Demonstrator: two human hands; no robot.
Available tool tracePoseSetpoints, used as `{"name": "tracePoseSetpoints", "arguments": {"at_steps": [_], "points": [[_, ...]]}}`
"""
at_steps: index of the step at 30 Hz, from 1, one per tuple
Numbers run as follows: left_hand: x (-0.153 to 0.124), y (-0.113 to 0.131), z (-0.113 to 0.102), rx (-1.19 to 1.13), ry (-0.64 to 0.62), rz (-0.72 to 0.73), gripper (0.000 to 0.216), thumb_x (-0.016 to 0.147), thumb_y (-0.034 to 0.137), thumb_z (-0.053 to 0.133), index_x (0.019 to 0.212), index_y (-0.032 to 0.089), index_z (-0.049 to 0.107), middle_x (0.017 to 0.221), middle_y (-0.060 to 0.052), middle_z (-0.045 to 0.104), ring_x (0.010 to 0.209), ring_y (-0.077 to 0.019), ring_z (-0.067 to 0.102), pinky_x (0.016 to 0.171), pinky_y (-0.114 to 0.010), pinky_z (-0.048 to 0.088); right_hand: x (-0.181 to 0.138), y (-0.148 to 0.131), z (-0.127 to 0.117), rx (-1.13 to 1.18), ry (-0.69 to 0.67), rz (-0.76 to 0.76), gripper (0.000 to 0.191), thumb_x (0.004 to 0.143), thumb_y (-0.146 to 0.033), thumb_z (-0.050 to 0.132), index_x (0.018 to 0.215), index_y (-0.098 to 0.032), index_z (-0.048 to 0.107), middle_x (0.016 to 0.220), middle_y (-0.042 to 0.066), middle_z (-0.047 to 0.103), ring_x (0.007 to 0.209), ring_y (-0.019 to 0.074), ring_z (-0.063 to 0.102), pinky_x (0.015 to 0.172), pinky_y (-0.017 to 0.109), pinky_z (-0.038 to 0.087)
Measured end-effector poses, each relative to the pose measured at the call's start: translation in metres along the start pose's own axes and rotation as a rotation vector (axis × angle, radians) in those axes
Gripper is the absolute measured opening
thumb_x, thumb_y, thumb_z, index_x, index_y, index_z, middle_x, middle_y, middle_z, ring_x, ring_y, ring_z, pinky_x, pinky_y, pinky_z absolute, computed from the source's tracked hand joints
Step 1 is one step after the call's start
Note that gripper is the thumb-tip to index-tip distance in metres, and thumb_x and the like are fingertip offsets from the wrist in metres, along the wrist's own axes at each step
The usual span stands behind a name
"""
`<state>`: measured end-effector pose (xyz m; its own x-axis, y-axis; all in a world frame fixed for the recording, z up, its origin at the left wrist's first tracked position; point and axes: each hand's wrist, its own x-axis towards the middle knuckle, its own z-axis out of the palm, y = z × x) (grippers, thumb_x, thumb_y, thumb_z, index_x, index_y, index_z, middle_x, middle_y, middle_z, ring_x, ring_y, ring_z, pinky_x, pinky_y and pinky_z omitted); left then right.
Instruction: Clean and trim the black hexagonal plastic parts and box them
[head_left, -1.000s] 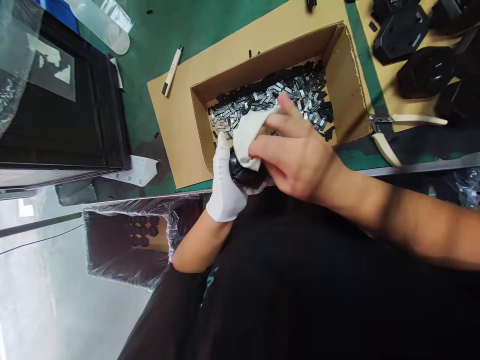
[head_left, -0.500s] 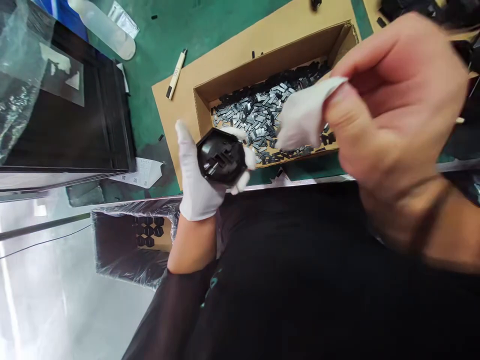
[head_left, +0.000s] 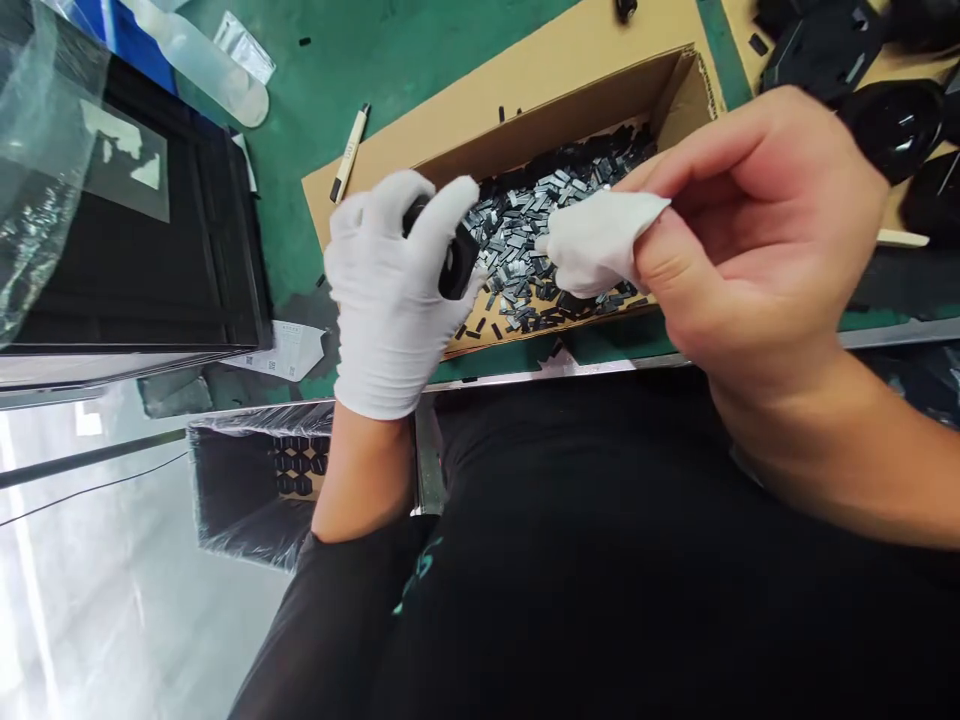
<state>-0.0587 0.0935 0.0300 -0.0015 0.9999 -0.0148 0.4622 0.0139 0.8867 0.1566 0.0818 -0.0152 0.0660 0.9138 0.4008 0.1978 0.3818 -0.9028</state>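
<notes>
Gloved in white, the left hand [head_left: 390, 290] curls around a black piece [head_left: 459, 262], its back turned up and its fingers bent over the piece, so that only part of the dark, angular rim shows between finger and thumb. Bare, the right hand [head_left: 757, 230] pinches a white cloth [head_left: 596, 240] between thumb and forefinger, the cloth hanging out to the left toward the glove. The black piece lies within the left hand's grasp, left of the cloth and apart from it, above the near left part of a cardboard box [head_left: 555, 130] that holds many small grey and black bits [head_left: 525, 220]. Little writing can be made out: a pale marker [head_left: 350, 155] on the flat cardboard [head_left: 465, 115] at the far left bears dark characters too small to read; a white paper [head_left: 289, 352] on the left of the green tabletop [head_left: 360, 50] carries fine print and square codes, none legible; a torn label [head_left: 127, 160] on the large black case [head_left: 202, 260] shows no readable words; and a teal mark [head_left: 418, 572] on the dark clothing is slanted and cannot be deciphered. A translucent bottle [head_left: 202, 65] and a silvery packet [head_left: 245, 45] lie at the far left, larger black parts [head_left: 821, 50] sit at the far right, and a plastic-lined carton [head_left: 232, 490] at the near left holds rows of small dark pieces [head_left: 296, 465].
</notes>
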Motion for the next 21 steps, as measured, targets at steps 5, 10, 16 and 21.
{"name": "tracePoseSetpoints", "arguments": {"at_steps": [5,10,16,21], "points": [[0.008,-0.017,0.015,-0.74,0.044,-0.197,0.054,0.097,0.076,0.061,0.107,0.024,0.068,0.093,-0.004,0.07,0.076,-0.0173,0.068,0.06,-0.025,0.052,0.003,0.012,0.001,0.051,0.038,-0.126,0.024,0.103,-0.049,0.075,0.096,-0.027,0.067,0.092,-0.002,0.07,0.084,0.015,0.074,0.072,0.031,0.068],[-0.008,-0.014,0.03,-1.077,-0.236,-0.472,0.084,0.096,0.093,0.033,0.1,0.018,0.072,0.081,-0.009,0.073,0.056,-0.0171,0.066,0.041,-0.024,0.043,0.004,0.014,0.002,0.034,0.11,-0.145,0.025,0.102,-0.053,0.076,0.098,-0.029,0.069,0.094,-0.002,0.072,0.081,0.0141,0.074,0.068,0.031,0.068],[-0.025,-0.003,0.034,-1.177,-0.413,-0.556,0.096,0.098,0.093,0.02,0.101,0.015,0.075,0.082,-0.012,0.074,0.053,-0.0187,0.068,0.04,-0.026,0.049,0.003,0.012,0.006,0.079,0.142,-0.164,0.019,0.103,-0.044,0.077,0.1,-0.027,0.07,0.089,-0.003,0.069,0.072,0.012,0.07,0.06,0.029,0.063],[-0.026,-0.008,0.037,-1.175,-0.514,-0.598,0.102,0.091,0.099,0.027,0.119,0.013,0.074,0.083,-0.012,0.075,0.045,-0.0184,0.064,0.036,-0.029,0.048,-0.003,0.004,0.005,0.029,0.13,-0.073,0.021,0.103,-0.047,0.075,0.099,-0.027,0.068,0.095,0.0,0.069,0.084,0.0175,0.074,0.067,0.033,0.068]]}}
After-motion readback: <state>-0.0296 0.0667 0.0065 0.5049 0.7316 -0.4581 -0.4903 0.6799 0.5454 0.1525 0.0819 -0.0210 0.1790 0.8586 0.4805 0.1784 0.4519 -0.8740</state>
